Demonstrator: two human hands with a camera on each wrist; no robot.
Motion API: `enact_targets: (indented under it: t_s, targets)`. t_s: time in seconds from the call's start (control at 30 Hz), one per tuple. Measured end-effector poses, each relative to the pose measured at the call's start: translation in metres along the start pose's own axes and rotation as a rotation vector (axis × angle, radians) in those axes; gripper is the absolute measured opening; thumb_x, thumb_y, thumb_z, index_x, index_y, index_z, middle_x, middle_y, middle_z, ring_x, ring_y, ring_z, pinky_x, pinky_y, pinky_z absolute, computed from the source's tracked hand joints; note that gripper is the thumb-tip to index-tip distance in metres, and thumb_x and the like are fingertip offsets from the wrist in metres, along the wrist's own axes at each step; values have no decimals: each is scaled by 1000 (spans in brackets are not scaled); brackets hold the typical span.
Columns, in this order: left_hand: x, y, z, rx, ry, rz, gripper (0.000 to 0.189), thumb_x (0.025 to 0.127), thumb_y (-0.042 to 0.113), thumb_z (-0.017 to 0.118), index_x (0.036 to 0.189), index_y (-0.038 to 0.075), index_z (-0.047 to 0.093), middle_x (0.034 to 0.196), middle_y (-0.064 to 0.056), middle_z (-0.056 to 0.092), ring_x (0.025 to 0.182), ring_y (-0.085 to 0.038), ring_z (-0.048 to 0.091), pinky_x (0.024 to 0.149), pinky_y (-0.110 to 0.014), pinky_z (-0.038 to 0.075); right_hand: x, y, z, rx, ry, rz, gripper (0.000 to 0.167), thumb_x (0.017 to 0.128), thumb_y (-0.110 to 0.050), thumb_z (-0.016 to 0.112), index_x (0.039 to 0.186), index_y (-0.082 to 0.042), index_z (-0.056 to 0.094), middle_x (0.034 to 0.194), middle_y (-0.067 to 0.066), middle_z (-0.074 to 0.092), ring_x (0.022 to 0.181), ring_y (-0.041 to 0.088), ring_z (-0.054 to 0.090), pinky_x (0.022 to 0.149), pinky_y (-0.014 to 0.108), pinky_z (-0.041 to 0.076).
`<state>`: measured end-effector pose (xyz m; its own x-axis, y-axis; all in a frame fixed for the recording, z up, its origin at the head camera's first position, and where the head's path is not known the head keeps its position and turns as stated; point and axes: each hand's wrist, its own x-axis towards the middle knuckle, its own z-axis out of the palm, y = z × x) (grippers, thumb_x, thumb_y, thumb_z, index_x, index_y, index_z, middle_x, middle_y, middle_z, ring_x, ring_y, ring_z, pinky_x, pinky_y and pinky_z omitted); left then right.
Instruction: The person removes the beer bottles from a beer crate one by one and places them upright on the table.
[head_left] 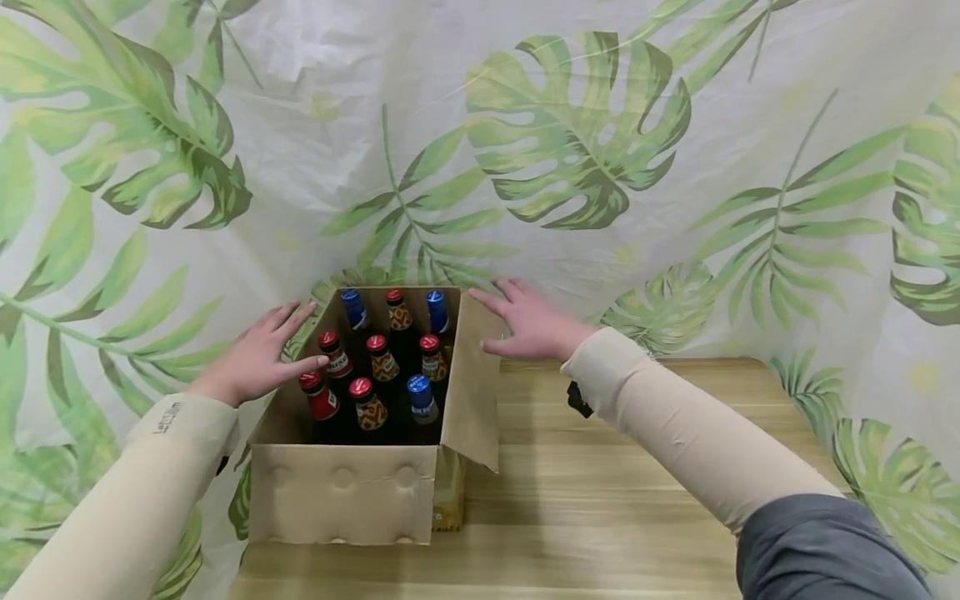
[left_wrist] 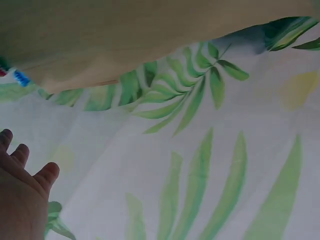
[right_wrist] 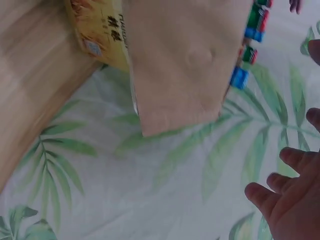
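An open cardboard box (head_left: 341, 492) stands on the table with its front and right flaps folded outward. Several bottles stand upright inside, some with red caps, like one red-capped bottle (head_left: 370, 406), others blue, like one blue-capped bottle (head_left: 422, 400); their lower parts are hidden. Over the box's left side my left hand (head_left: 255, 354) is spread, thumb toward the bottles. My right hand (head_left: 536, 321) hovers by the far end of the right flap (head_left: 472, 375), fingers apart and holding nothing. Both wrist views show the fingers extended, away from the box.
The wooden table (head_left: 615, 492) extends right of the box. Behind and around it hangs a white sheet (head_left: 360, 67) with green leaf prints. The box's printed yellow side (right_wrist: 100, 30) shows under the flap in the right wrist view.
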<state>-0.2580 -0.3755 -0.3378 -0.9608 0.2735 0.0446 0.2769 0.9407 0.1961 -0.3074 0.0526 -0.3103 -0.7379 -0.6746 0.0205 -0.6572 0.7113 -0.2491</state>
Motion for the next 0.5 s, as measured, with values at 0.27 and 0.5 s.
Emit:
enact_targets:
  t_s: [0.27, 0.5]
  targets:
    - [-9, -14, 6, -44, -5, -24, 88, 102, 48, 60, 167, 9, 13, 164, -36, 13, 145, -61, 18, 109, -76, 23, 18, -19, 26, 51, -28, 1, 80, 102, -46, 60, 167, -17, 23, 170, 24, 6, 154, 48, 5, 122, 59, 18]
    - [-11, -15, 14, -157, -93, -44, 70, 106, 22, 54, 159, -10, 21, 151, -47, 29, 127, -65, 43, 101, -70, 40, 31, -33, 50, 259, -100, 73, 85, 104, -43, 58, 167, -10, 12, 169, 26, 8, 156, 38, 12, 124, 48, 19]
